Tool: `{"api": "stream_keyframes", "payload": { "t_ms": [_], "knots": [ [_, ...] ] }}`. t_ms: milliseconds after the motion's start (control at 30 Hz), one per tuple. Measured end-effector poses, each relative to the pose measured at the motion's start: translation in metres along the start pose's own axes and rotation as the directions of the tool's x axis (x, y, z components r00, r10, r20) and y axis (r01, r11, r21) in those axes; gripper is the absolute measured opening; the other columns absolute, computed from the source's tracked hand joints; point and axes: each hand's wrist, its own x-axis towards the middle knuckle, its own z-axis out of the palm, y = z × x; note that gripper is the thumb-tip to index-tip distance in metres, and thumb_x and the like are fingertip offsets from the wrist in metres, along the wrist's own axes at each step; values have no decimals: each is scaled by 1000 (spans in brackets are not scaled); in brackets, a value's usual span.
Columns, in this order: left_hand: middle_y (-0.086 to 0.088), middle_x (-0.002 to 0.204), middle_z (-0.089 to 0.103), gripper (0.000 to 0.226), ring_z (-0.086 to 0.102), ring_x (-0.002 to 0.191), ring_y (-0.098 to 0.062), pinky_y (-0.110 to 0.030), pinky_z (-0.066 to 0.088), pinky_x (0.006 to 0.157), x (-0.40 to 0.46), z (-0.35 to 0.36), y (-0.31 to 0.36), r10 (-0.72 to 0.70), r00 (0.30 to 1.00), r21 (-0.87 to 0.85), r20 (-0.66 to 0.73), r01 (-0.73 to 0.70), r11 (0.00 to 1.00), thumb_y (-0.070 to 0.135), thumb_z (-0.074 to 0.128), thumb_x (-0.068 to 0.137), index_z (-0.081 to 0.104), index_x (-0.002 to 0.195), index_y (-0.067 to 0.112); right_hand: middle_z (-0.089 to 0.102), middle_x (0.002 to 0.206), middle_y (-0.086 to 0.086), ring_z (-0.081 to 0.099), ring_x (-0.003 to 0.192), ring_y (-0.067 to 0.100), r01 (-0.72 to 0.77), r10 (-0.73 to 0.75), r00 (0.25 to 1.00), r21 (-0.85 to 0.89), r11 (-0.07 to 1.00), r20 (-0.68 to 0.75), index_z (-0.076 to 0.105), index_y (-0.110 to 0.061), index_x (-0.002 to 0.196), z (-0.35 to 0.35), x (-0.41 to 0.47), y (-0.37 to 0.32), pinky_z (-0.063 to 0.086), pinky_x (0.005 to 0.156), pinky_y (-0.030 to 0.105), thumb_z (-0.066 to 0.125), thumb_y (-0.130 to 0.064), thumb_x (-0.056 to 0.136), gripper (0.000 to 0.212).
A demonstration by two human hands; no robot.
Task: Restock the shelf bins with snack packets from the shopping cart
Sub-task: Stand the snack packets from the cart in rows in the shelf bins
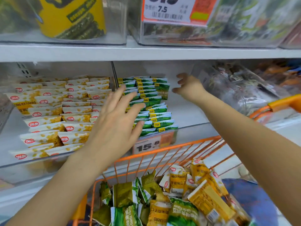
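Observation:
Rows of green snack packets [154, 110] stand in a clear shelf bin [187, 126] at the middle of the lower shelf. My left hand [117, 121] lies flat, fingers spread, over the left side of these green packets. My right hand [187, 86] reaches into the empty right part of the same bin, fingers loosely bent, holding nothing. White and yellow packets [53, 115] fill the bin to the left. The orange shopping cart [162, 152] below holds several loose green packets [127, 196] and yellow packets [206, 198].
A price tag reading 15.8 [153, 144] hangs on the bin front. The upper shelf [146, 53] carries a yellow tub [71, 17] and clear bins with another price label [172, 10]. A clear bin of dark snack packs [236, 88] stands to the right.

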Motion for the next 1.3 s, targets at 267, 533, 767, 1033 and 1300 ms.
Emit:
{"api": "stream_keyframes", "payload": {
  "t_ms": [267, 533, 767, 1033, 1300],
  "knots": [
    [4, 103, 67, 29, 62, 102, -18, -36, 53, 81, -43, -6, 67, 405, 910, -247, 85, -375, 893, 33, 45, 92, 69, 103, 19, 71, 65, -4, 67, 59, 5, 95, -94, 980, 4, 995, 177, 70, -18, 73, -60, -170, -5, 52, 60, 21, 69, -30, 84, 16],
    [13, 117, 64, 34, 61, 104, -12, -30, 49, 75, -47, 1, 64, 322, 884, -224, 338, -257, 940, 41, 36, 101, 59, 123, 30, 60, 85, 0, 57, 80, 18, 131, 340, 767, -652, 747, 543, 61, -17, 89, -7, -226, 24, 42, 64, 28, 62, -63, 79, 48],
    [13, 115, 61, 33, 58, 101, -10, -25, 44, 70, -49, 3, 66, 306, 852, -149, 424, -268, 952, 45, 32, 101, 54, 121, 31, 40, 80, 0, 58, 98, 26, 278, 399, 679, -719, 637, 616, 31, -6, 140, 18, -236, 16, 39, 68, 33, 68, -56, 79, 87],
    [23, 138, 40, 50, 44, 123, 0, -18, 37, 102, -49, 5, 63, 273, 833, -426, 481, -51, 903, 47, 47, 96, 33, 143, 39, 60, 109, -3, 60, 91, 14, -97, 31, 728, 58, 994, 685, 51, -33, 120, -9, -222, 26, 48, 79, 30, 67, -40, 71, 52],
    [15, 80, 70, 12, 68, 73, -1, -34, 57, 74, -35, -2, 62, -1, 969, -770, 248, 198, 607, 37, 77, 77, 67, 79, 31, 69, 114, 4, 66, 105, 22, -321, -154, 779, 598, 734, 607, 64, -28, 116, -16, -222, 20, 52, 92, 42, 65, -37, 73, 43]
  ]
}}
